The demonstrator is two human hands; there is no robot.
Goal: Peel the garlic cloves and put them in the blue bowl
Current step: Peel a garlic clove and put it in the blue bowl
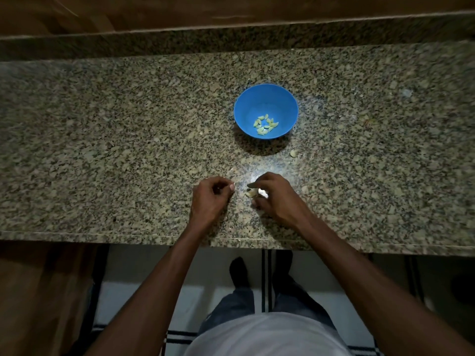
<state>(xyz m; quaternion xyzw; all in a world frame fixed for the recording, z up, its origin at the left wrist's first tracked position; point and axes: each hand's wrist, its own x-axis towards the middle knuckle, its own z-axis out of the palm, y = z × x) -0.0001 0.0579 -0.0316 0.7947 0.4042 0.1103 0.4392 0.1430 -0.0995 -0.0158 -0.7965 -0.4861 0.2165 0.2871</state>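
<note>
On the tabletop (102, 140), the left hand (209, 199) is curled with nothing visible in it, the right hand (272, 196) pinches a garlic clove (252, 192), and beyond them peeled cloves (266, 124) lie in the bowl (285, 98).

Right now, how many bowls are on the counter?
1. The blue bowl stands on the granite counter, beyond both hands, with peeled garlic cloves in its bottom. No other bowl shows.

A speckled granite worktop (102, 140) with a raised back ledge (180, 42) spans the view, wooden panelling (231, 9) behind it and a white, black-striped floor (144, 291) below its front edge.
</note>
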